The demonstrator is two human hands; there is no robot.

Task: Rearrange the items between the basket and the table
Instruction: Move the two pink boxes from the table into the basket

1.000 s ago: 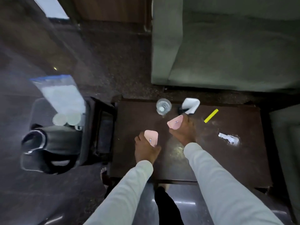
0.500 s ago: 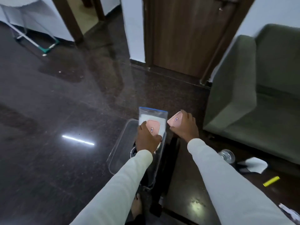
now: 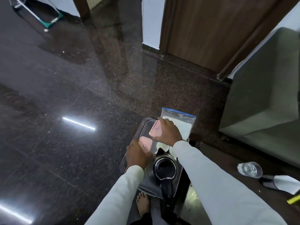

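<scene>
A grey see-through basket (image 3: 142,127) stands on the floor left of the dark table (image 3: 227,161). My left hand (image 3: 137,155) holds a pink rectangular case (image 3: 146,144) low inside the basket's left side. My right hand (image 3: 168,132) grips a second pink case (image 3: 155,129) just beyond it, also down in the basket. A black electric kettle (image 3: 164,168) sits in the basket's near part, white round lids (image 3: 162,146) beside it, and a zip bag with a blue top (image 3: 180,120) stands upright at the far end.
On the table lie a clear glass (image 3: 250,169), a black-and-white item (image 3: 282,182) and a yellow stick (image 3: 295,198). A green sofa (image 3: 263,101) stands at the right, a wooden door (image 3: 211,30) behind. My bare foot (image 3: 142,203) is on the polished dark floor.
Both hands carried the pink cases from the table leftwards over the basket and have lowered them into it. The view swung left with them.
</scene>
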